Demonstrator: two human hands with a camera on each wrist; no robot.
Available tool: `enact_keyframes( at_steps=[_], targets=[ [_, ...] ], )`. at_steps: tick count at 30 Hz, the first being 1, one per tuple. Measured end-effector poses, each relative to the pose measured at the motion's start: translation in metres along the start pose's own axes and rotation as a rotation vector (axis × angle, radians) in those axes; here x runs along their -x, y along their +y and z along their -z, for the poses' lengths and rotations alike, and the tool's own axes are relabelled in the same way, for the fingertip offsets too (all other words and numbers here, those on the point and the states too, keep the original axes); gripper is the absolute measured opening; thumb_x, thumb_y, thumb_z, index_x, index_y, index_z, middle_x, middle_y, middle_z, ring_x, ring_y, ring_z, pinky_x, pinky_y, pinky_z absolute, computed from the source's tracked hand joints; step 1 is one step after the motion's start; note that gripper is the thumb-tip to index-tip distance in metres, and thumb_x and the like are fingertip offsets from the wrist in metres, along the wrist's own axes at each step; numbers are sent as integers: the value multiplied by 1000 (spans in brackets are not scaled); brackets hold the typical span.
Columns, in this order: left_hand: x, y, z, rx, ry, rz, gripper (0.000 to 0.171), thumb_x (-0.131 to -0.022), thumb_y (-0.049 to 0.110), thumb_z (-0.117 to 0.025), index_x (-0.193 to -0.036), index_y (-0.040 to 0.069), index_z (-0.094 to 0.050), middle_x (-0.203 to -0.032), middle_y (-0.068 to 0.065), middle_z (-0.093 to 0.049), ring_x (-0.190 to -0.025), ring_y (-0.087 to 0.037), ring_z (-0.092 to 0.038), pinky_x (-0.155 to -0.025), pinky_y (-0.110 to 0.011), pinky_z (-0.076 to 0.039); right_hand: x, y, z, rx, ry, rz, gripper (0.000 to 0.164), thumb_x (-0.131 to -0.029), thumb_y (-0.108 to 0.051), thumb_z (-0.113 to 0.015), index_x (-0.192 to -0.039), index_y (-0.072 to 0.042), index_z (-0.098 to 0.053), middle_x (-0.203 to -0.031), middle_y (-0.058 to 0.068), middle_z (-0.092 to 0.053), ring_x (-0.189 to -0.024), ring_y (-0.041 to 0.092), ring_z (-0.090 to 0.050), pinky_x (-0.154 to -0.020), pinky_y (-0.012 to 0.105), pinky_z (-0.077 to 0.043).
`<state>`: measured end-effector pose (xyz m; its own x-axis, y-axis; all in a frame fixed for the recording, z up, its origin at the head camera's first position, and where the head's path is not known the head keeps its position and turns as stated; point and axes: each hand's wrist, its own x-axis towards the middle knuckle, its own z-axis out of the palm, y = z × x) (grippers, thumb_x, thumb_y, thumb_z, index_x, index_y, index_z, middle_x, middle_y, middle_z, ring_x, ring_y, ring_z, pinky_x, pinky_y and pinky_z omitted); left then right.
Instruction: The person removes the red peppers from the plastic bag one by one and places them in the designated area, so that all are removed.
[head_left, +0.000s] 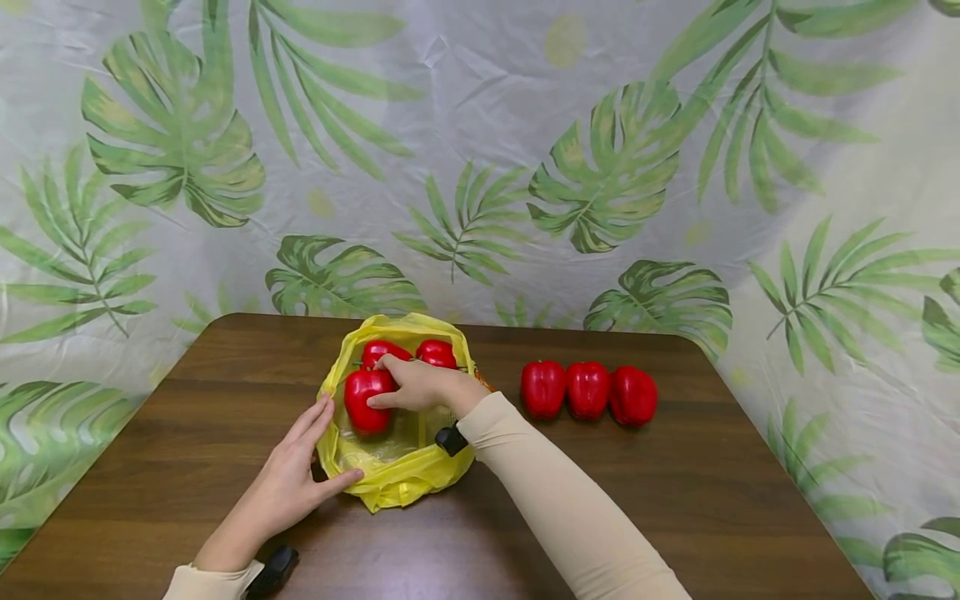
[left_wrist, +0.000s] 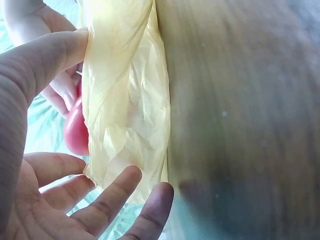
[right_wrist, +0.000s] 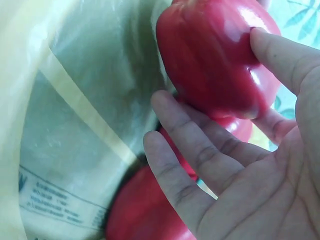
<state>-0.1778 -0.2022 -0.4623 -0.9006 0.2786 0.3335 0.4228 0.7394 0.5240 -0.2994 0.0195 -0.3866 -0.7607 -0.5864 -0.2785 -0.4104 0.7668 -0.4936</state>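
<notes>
A yellow plastic bag [head_left: 408,487] stands with its mouth wide on the table, left of the middle. Over its opening, my right hand [head_left: 423,386] grips a red bell pepper [head_left: 364,402] between thumb and fingers. Two more bell peppers, one at the back left [head_left: 382,352] and one at the back right [head_left: 437,354], lie inside the bag, partly behind the hand. My left hand [head_left: 292,475] rests against the bag's left rim, thumb and fingers spread along it. In the left wrist view its fingertips [left_wrist: 131,175] lie at the outside of the thin bag wall [left_wrist: 135,100].
Three red bell peppers, a left one [head_left: 543,388], a middle one [head_left: 588,389] and a right one [head_left: 633,396], stand in a row right of the bag. They share the brown wooden table [head_left: 675,500]. A leaf-patterned cloth [head_left: 480,125] hangs behind it.
</notes>
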Motion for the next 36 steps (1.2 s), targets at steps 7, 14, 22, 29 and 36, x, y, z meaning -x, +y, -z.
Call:
enact_keyframes(
  at_steps=[7, 14, 22, 29, 36],
  targets=[
    [0, 0, -1, -1, 2, -4, 106, -84, 38, -93, -160, -12, -38, -168, -28, -38, -149, -50, -45, -115, -66, -44, 5, 2, 11, 12, -15, 1, 75, -105, -49, -66, -166, -16, -35, -167, 7, -48, -151, 24, -49, -127, 46, -41],
    [0, 0, 1, 7, -7, 2, 106, -85, 39, -92, -161, -12, -37, -169, -28, -36, -150, -50, -44, -115, -66, -44, 14, 4, 21, 7, -27, 32, 72, -107, -49, -63, -165, -15, -37, -166, 10, -48, -152, 24, -49, -126, 44, -42],
    [0, 0, 1, 16, -13, 7, 107, -86, 40, -92, -161, -11, -36, -170, -28, -35, -151, -50, -43, -115, -66, -44, 32, 10, 30, 4, -30, 50, 64, -108, -45, -63, -160, -15, -41, -156, 10, -56, -143, 24, -55, -120, 43, -48],
    [0, 1, 0, 10, -8, 3, 107, -85, 40, -92, -161, -11, -37, -169, -29, -36, -150, -51, -44, -115, -67, -44, 50, 17, 36, -32, -33, 56, 62, -107, -45, -65, -156, -15, -42, -151, 9, -59, -137, 24, -58, -115, 43, -51],
    [0, 2, 0, -3, -2, 4, 107, -84, 40, -93, -161, -11, -37, -168, -28, -38, -149, -49, -46, -114, -66, -44, 68, 26, 40, -44, -16, 63, 60, -106, -44, -68, -154, -17, -43, -152, 10, -59, -136, 26, -60, -114, 44, -53]
  ],
)
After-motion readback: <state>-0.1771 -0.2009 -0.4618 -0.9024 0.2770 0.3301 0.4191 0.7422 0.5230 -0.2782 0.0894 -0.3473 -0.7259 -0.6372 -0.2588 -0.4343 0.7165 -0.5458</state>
